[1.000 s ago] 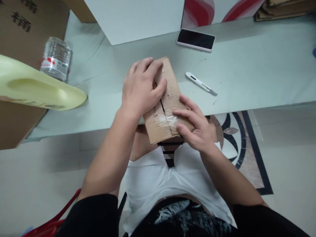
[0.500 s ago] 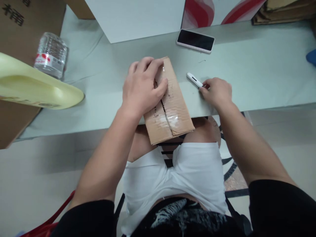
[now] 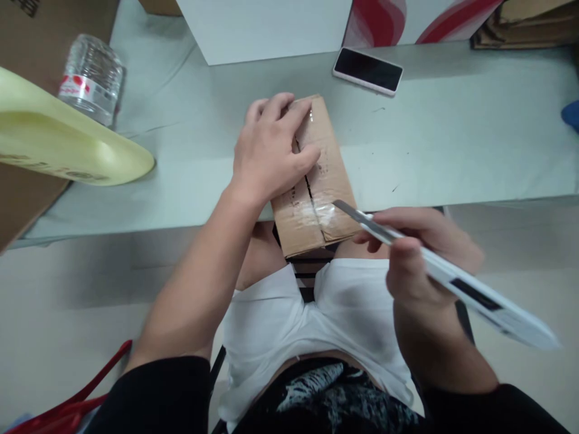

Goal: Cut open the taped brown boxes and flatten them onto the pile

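A small taped cardboard box lies slanted at the front of the table, its near end jutting past the edge. My left hand holds it from the left, with bent fingers and thumb pressed on its top. A dark seam runs lengthwise under clear tape. In my right hand is a white utility knife, gripped between thumb and fingers. Its metal blade is out, pointing up-left, and its tip appears over the taped near part of the box; whether it touches cannot be told.
A phone lies behind the box, before a large white carton. To the left are a yellow bottle and a clear plastic bottle. Flattened cardboard is stacked at back right. The table edge runs across near my lap.
My right hand has lifted the utility knife off the table and brought it nearer, beside the box, with its blade now showing. My left hand stays on the box; the view has shifted slightly.
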Tool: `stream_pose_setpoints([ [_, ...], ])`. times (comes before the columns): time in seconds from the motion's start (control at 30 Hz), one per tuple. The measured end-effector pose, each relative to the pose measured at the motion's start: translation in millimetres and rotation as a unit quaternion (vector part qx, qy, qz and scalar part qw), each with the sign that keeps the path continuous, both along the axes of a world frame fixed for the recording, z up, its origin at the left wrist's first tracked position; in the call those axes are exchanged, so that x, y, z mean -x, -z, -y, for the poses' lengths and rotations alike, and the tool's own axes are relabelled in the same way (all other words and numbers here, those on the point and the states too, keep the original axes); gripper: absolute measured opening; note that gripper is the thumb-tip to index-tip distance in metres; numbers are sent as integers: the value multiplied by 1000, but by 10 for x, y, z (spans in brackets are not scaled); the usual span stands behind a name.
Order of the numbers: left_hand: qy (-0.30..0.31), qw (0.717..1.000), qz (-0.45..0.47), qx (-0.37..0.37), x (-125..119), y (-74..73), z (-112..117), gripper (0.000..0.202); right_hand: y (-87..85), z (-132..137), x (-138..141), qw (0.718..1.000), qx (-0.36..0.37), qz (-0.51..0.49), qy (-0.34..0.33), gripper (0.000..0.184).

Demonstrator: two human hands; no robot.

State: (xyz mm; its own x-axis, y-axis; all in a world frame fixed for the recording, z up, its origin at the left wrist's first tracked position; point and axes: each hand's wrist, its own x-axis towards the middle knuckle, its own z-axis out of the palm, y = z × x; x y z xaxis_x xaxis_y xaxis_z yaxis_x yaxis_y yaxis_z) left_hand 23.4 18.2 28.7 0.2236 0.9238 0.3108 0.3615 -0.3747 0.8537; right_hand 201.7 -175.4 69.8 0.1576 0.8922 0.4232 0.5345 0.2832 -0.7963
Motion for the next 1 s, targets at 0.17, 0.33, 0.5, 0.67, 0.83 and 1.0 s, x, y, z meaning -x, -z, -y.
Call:
stream_pose_setpoints([
  [0.17, 4, 1000, 1, 2, -21, -14, 15, 42, -42, -83, 193, 996, 1, 88, -18, 8],
  [0.33, -2, 1000, 0, -14, -30, 2, 18, 41, -45, -132, 235, 992, 6, 122, 1, 4],
  [0.5, 4, 1000, 8, -23, -37, -38, 45, 44, -56, -128, 240, 992, 7, 125, -5, 4],
  [0.67, -2, 999, -37, 8, -42, -195, 127, 43, -70, -97, 211, 990, 2, 137, -28, 6],
  [0.83, 2, 993, -117, 17, -47, -329, 219, 52, -85, -83, 195, 990, 4, 141, -29, 7],
  [1.0, -3, 994, -108, 29, -62, -322, 210, 54, -143, -81, 164, 987, -7, 155, -53, 8],
])
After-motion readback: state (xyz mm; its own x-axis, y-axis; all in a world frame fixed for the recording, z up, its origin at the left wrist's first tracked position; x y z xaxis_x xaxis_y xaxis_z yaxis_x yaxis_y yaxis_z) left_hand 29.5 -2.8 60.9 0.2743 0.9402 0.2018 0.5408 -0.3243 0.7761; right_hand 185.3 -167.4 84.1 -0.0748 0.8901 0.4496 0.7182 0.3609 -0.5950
